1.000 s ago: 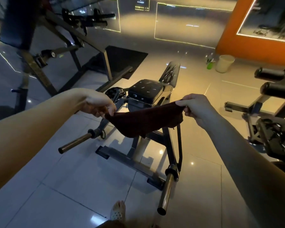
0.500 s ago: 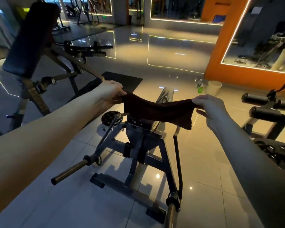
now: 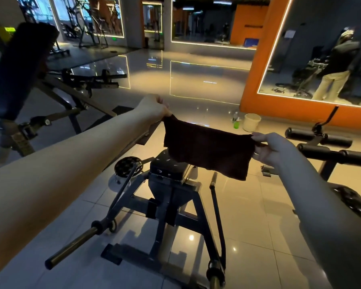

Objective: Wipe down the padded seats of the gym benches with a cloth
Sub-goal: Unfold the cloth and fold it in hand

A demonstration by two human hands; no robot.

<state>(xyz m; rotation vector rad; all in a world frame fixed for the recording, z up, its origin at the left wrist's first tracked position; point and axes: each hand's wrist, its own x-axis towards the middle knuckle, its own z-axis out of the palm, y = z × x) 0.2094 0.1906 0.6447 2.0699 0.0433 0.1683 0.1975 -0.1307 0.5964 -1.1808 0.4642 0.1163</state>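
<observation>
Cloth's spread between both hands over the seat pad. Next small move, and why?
Probably lower the cloth flat onto the padded seat. The left hand and right hand each pinch a top corner, so it hangs open in the air in front of the pad and appears not to touch it. Wiping can't begin without contact.

**Matt cloth, glossy floor**

The cloth (image 3: pixel 206 151) is dark, matt fabric with a rough, towel-like nap. The padded seat (image 3: pixel 169 167) has smooth dark upholstery with a faint sheen. Its frame (image 3: pixel 169 201) is dark painted metal, and the loading bar (image 3: pixel 71 247) is bare metal with a dull shine. The floor tiles (image 3: pixel 248 226) are polished and reflect the lights. The roller pads (image 3: pixel 313 137) look like matt black foam.
</observation>
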